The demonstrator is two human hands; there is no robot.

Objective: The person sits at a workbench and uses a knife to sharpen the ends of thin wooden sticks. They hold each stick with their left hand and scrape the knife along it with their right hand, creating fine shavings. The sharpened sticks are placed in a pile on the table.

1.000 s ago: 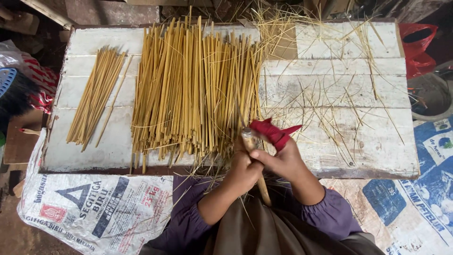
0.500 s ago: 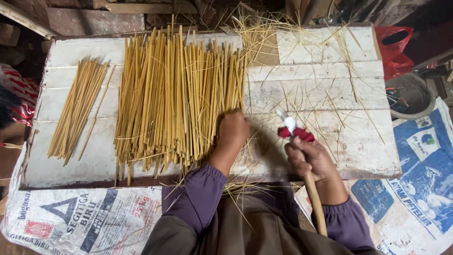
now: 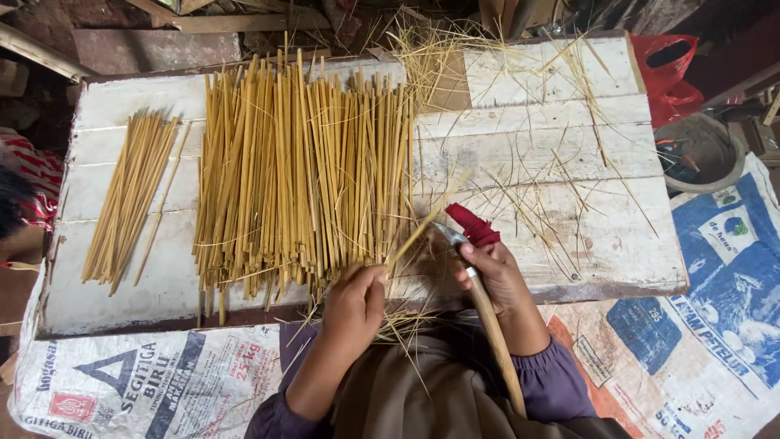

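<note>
the left hand (image 3: pixel 355 299) has its grip pinched on one thin bamboo stick (image 3: pixel 422 228), which slants up and to the right from the fingers, just off the near edge of the white plank counter (image 3: pixel 569 162). the right hand (image 3: pixel 497 276) has its grip clamped on a knife with a long wooden handle (image 3: pixel 497 345) and red cloth wrapped at the blade, its tip close to the stick. a large pile of bamboo sticks (image 3: pixel 301 171) lies beside them, a smaller bundle (image 3: pixel 130 199) further left.
</note>
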